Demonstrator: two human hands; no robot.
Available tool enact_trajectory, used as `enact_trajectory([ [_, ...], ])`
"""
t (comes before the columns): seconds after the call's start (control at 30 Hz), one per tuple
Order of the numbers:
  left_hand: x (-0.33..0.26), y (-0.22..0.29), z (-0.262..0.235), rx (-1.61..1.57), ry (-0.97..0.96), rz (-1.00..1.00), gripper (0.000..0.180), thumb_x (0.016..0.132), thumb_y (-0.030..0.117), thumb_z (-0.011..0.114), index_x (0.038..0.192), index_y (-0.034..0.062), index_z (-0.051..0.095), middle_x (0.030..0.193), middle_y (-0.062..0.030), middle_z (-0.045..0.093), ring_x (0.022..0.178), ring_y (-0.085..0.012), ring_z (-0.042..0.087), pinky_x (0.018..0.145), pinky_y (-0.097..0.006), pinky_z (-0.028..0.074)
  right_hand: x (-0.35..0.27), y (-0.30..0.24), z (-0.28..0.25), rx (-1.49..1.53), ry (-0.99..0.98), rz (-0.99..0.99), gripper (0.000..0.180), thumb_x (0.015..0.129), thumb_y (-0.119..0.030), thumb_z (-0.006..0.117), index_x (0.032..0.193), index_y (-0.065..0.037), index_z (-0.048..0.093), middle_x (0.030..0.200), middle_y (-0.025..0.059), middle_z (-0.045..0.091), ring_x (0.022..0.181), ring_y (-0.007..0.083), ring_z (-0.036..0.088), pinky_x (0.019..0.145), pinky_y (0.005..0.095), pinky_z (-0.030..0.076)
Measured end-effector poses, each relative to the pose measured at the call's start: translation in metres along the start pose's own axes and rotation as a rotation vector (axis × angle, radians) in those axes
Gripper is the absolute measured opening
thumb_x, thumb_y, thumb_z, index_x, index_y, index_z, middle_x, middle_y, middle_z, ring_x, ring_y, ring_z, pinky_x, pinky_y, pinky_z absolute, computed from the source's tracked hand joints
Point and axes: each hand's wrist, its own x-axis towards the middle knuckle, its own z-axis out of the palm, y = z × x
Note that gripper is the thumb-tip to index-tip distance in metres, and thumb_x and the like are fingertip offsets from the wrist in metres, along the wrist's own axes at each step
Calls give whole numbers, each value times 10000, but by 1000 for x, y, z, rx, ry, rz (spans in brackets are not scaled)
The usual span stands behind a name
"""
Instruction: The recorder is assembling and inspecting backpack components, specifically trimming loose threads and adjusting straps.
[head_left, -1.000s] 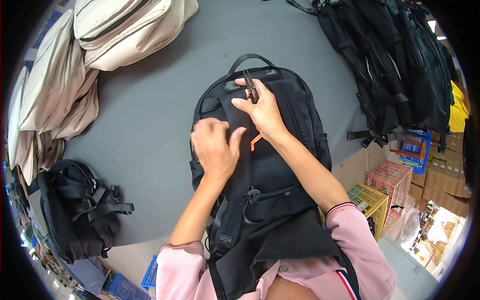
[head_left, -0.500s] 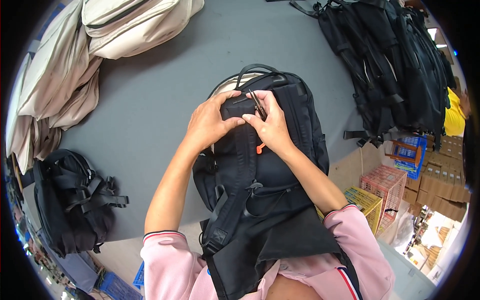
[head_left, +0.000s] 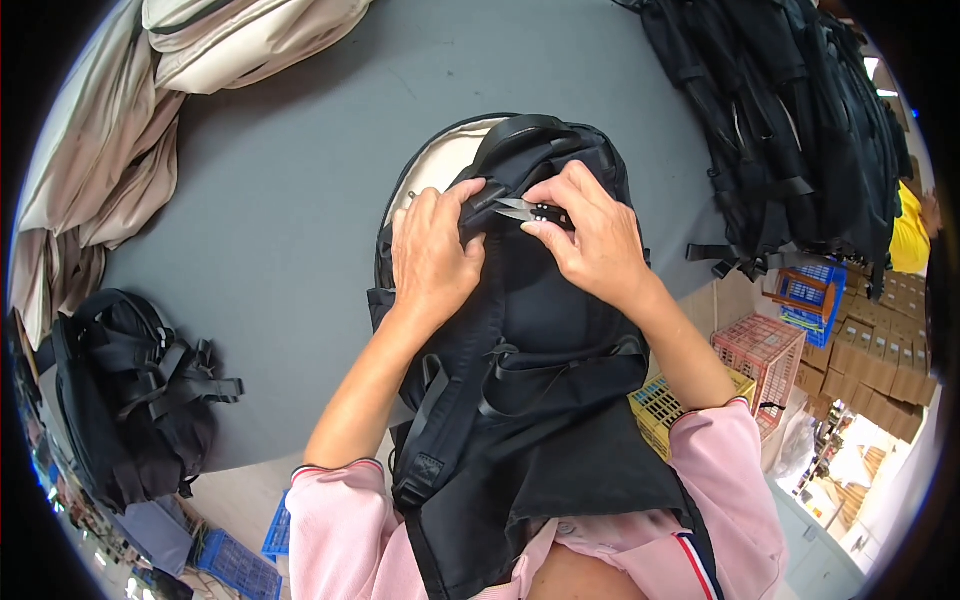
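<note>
A black backpack (head_left: 545, 300) lies on the grey table in front of me, its shoulder straps facing up and its cream lining (head_left: 445, 158) showing along the upper left edge. My left hand (head_left: 437, 245) is closed on the top of a shoulder strap (head_left: 485, 205), pinching it between thumb and fingers. In my right hand (head_left: 590, 235) is a pair of thread snips (head_left: 530, 211), held between thumb and fingers. Their silver blades are parted and point left at the pinched strap. Whether a thread lies between the blades is too small to tell.
Beige bags (head_left: 250, 45) are heaped at the far left, and a smaller black bag (head_left: 130, 400) lies at the near left. A pile of black backpacks (head_left: 770, 130) covers the table's right side. Yellow (head_left: 660, 410), pink (head_left: 765, 350) and blue (head_left: 815, 300) crates stand beyond the right edge.
The snips have turned from steep in my right palm to level, blades toward the strap. My right hand has moved right, and more of the backpack's cream lining shows.
</note>
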Motion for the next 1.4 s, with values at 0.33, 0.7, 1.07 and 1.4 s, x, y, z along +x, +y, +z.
enact_trajectory([
  [0.33, -4, -2, 5, 31, 101, 87, 585, 621, -15, 705, 1167, 112, 537, 855, -75, 506, 836, -259, 526, 740, -355, 377, 19, 11, -3, -154, -78, -309, 188, 752, -165, 684, 893, -85, 589, 858, 52, 508, 651, 251, 574, 580, 359, 455],
  [0.7, -3, -3, 5, 7, 79, 79, 588, 620, -6, 715, 1168, 114, 537, 845, -75, 491, 825, -253, 518, 740, -352, 364, 32, 28, -3, -150, -89, -462, 183, 718, -155, 703, 859, -91, 604, 850, 33, 526, 638, 243, 563, 566, 349, 448],
  [1.07, -4, -4, 8, 32, 110, 100, 585, 622, -1, 704, 1173, 115, 543, 828, -75, 466, 810, -248, 505, 723, -353, 347, 39, 17, -10, 35, -330, -176, 138, 736, -90, 675, 847, -52, 603, 819, 36, 539, 693, 221, 588, 596, 338, 460],
  [1.4, -5, -5, 6, 28, 105, 90, 587, 620, 11, 713, 1173, 111, 544, 824, -75, 457, 814, -245, 502, 732, -356, 349, 22, 17, 2, 95, -136, -130, 147, 739, -100, 695, 861, -70, 619, 818, 29, 555, 689, 181, 609, 624, 309, 470],
])
